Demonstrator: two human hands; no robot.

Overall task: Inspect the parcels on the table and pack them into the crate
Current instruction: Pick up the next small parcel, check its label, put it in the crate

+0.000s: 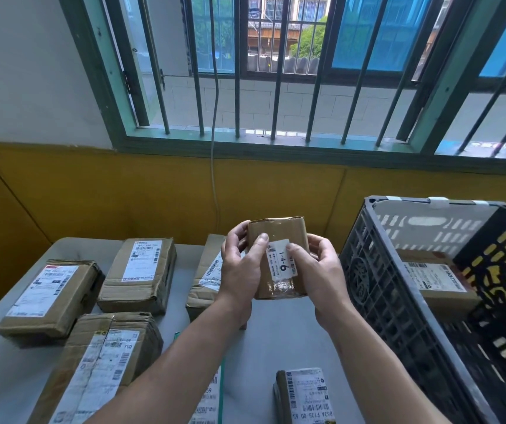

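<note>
A small brown cardboard parcel (276, 234) with a white "1-4-6" label is held up above the table, between both hands. My left hand (239, 267) grips its left side, thumb on the front face. My right hand (316, 270) grips its right side, thumb on the label. At the right stands a dark slatted plastic crate (383, 289), and one labelled parcel (435, 280) lies inside it. Several more labelled parcels lie on the grey table (276, 332): one at far left (49, 298), one behind it (141, 270), one at front left (101, 362).
Another parcel (206, 270) lies partly hidden behind my left hand, and a small one (303, 396) sits at the front edge. A flat green-edged packet (212, 396) shows beside my left forearm. A yellow wall panel (123, 191) and a barred window (276, 71) stand behind the table.
</note>
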